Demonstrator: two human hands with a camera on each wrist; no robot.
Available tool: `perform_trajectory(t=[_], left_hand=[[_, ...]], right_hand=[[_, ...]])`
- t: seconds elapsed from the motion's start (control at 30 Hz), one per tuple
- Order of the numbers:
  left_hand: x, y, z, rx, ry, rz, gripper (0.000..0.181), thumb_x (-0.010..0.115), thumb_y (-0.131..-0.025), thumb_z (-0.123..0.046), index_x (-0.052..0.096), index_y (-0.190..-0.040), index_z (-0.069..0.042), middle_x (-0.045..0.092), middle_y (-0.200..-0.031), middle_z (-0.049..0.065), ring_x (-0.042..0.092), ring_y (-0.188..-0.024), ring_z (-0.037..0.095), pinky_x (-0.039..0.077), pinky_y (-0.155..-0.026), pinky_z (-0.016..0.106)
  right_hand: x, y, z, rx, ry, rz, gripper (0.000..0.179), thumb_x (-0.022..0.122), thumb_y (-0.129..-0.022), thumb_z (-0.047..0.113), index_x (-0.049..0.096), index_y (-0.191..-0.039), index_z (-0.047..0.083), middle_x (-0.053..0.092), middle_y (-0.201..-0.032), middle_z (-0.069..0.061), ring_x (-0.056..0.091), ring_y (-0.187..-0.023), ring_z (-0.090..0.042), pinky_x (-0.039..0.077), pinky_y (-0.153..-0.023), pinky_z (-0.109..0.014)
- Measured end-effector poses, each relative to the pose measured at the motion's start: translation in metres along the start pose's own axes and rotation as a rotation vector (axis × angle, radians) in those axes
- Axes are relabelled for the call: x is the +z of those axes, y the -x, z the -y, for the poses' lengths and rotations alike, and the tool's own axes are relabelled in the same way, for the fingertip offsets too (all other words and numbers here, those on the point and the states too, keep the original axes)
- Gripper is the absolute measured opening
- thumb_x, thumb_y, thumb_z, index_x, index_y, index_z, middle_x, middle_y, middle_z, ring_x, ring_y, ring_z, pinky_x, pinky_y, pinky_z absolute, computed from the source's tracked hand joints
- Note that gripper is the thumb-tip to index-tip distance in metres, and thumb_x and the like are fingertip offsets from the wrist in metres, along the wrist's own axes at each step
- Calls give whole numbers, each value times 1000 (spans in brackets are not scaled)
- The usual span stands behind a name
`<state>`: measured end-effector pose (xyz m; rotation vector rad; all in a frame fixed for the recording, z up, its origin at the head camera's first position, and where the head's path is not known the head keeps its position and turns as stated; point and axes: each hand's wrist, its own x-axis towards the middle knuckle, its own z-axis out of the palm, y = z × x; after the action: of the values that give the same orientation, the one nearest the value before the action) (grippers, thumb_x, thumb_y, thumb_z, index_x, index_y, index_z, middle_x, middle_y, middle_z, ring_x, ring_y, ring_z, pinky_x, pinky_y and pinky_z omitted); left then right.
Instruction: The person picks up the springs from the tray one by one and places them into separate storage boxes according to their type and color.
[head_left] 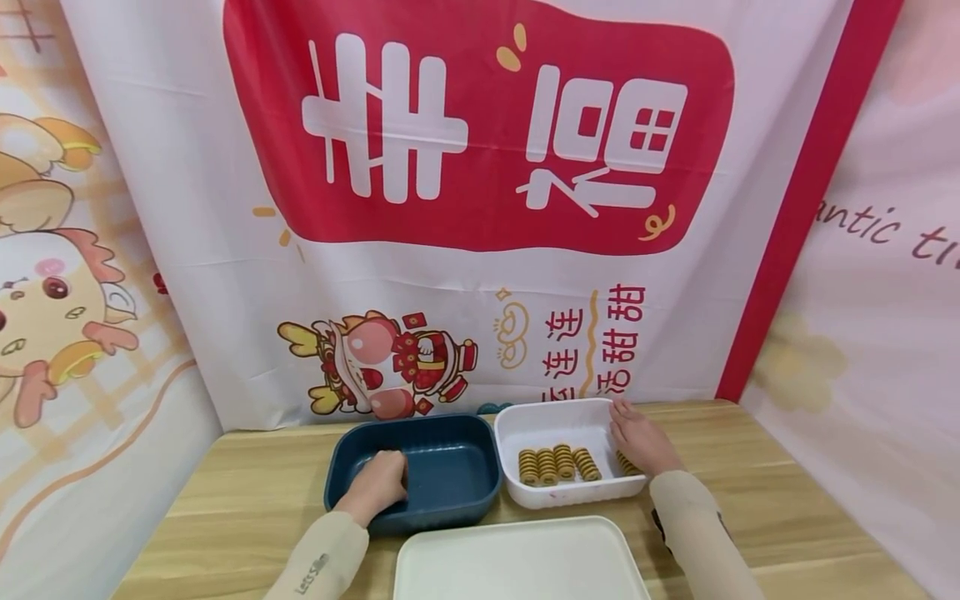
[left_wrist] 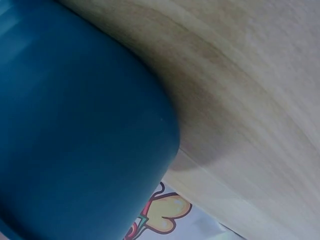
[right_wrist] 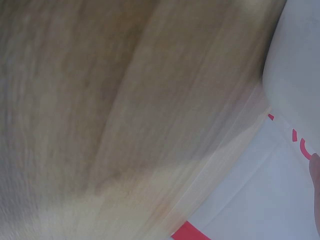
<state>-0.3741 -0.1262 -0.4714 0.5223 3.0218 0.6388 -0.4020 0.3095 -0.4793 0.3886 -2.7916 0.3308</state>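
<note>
In the head view my left hand (head_left: 381, 479) reaches down into a dark blue bin (head_left: 450, 425), near its left side. Its fingers are bent downward and mostly hidden, so I cannot tell whether they hold anything. My right hand (head_left: 641, 437) lies along the right side of a white bin (head_left: 558, 497), fingers stretched toward its back right corner. Several ridged brown rolls (head_left: 546, 464), like stacked round biscuits, lie inside the white bin. One more roll (head_left: 626, 463) shows partly beneath the right hand. A fingertip (right_wrist: 316, 170) appears at the edge of the right wrist view.
A pale flat tray or lid (head_left: 517, 562) lies in front of the two bins on the wooden table (head_left: 247, 492). Behind the table hangs a printed cloth (head_left: 187, 250). The bins stand side by side near the table's back edge.
</note>
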Motion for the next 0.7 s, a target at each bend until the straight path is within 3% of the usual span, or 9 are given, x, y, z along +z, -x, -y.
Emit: perform_trajectory(t=[0.47, 0.7], left_hand=[[0, 2, 2, -15, -26, 0, 19, 81, -68, 2, 63, -69, -6, 56, -63, 0, 51, -58, 15, 50, -54, 32], [-6, 5, 1, -26, -2, -12, 19, 82, -70, -3, 63, -70, -6, 55, -65, 0, 51, -60, 14, 50, -56, 31]], right_hand=[[4, 0, -2, -16, 19, -16, 42, 47, -97, 11, 48, -130, -15, 44, -137, -30, 39, -130, -43, 31, -107, -52], [1, -1, -1, -3, 3, 0, 42, 46, -98, 11, 47, -131, -16, 42, -139, -30, 37, -131, -43, 29, -108, -52]])
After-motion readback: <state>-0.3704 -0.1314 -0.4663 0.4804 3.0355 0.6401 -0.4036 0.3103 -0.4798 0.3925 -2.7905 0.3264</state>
